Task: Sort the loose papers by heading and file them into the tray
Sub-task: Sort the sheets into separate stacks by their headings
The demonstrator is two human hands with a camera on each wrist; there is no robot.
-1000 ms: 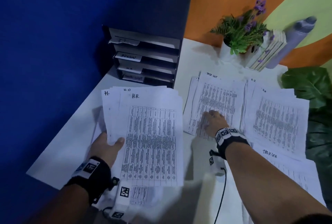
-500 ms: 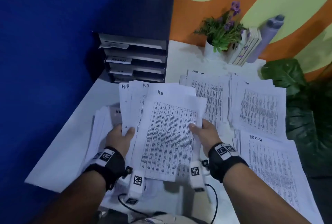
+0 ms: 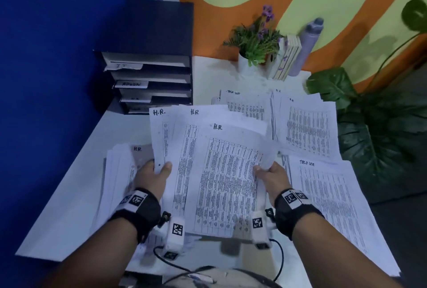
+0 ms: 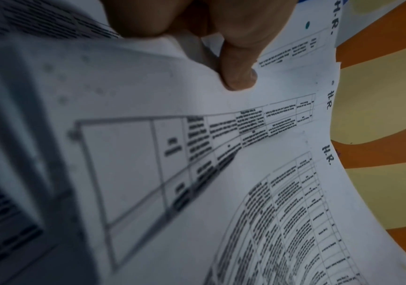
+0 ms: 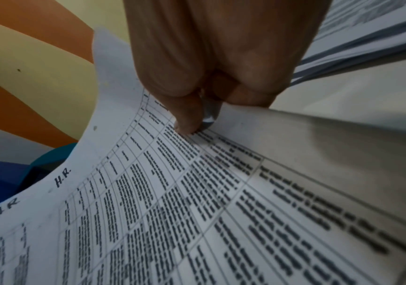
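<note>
I hold a fan of three sheets (image 3: 221, 172), each headed "H.R.", above the white table (image 3: 76, 172). My left hand (image 3: 151, 178) pinches their left edge, thumb on top; my right hand (image 3: 270, 175) pinches the right edge. The tray (image 3: 150, 80) has four slots; labels read "IT" and "ADMIN". A second ago my right hand lay on the "TASK LIST" pile (image 3: 245, 105).

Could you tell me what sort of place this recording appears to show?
Most likely an office desk or admin workstation. A dark filing tray with labelled slots stands on the white table, stacks of printed sheets headed H.R. and Task List cover it, and a potted plant stands before a painted wall.
</note>
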